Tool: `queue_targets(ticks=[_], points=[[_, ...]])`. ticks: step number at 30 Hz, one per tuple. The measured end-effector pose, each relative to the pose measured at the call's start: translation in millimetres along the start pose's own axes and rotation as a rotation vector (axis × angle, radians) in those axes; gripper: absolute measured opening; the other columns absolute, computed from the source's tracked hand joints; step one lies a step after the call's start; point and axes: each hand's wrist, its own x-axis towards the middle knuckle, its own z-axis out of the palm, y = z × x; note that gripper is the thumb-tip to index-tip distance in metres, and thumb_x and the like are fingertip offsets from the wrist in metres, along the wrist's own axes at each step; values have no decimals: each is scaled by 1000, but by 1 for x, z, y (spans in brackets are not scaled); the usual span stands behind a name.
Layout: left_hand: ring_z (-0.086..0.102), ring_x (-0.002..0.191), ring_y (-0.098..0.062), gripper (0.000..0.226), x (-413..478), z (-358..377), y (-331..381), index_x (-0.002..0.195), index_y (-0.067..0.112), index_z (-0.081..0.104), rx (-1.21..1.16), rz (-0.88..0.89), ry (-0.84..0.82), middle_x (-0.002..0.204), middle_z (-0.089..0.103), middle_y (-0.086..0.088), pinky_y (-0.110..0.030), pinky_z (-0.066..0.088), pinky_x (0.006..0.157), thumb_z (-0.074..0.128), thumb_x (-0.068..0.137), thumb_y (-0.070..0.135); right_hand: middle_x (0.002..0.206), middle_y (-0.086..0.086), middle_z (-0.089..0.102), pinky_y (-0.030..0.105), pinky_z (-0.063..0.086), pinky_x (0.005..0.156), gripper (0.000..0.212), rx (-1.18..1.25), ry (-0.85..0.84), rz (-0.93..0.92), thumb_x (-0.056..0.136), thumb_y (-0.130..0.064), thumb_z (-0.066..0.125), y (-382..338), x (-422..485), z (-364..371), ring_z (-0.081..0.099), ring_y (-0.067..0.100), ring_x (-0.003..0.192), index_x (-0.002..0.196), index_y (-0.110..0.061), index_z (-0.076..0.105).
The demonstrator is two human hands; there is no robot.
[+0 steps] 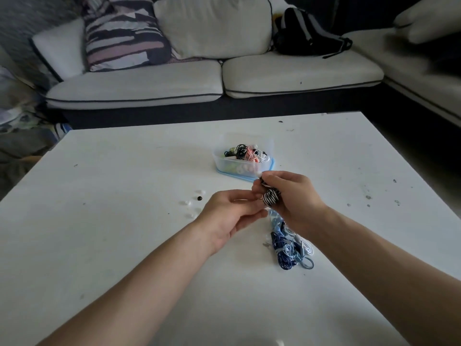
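Observation:
Above the white table, my right hand grips a small bundle of black-and-white striped cord. My left hand is held palm up just left of it, its fingertips meeting the bundle; whether they pinch the cord is hidden. Under my right wrist lies a heap of blue, dark blue and white cords. A clear plastic box on a blue lid stands beyond my hands, filled with black, pink and white cords and beads.
Several small clear beads and one black bead lie on the table left of my left hand. A white sofa with cushions and a black backpack runs behind the table and along the right.

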Motion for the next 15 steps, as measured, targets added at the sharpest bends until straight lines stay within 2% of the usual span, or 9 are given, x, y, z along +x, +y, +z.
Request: queue_targets(ticks=[4,7,11,15], points=[[71,67,-21,11,13,4,14,86,1,68,-8,88,97,77,71,-11,-22,60,69,72,79,-7,77,15,69,28,58,60,9,7,71,-20,95,-2,60,-13,20,10,69,18,66,90,3,67],[69,67,-19,13,34,4,32,87,3,68,23,167,122,76,70,-8,-21,60,70,72,80,-7,74,12,71,33,59,69,10,-27,81,7,93,-5,63,-24,47,17,68,21,69,84,-3,67],[69,73,-19,19,82,-1,57,83,10,70,199,297,207,80,71,-6,-24,59,76,74,78,-8,80,15,71,37,60,74,4,-72,115,5,89,-5,65,-42,95,22,69,25,74,88,-3,67],[70,79,-16,20,130,-8,73,81,20,73,436,380,296,84,74,1,-25,57,80,80,75,3,86,14,72,35,60,71,11,-187,136,-34,85,-7,72,-52,147,18,71,27,79,96,-7,69]])
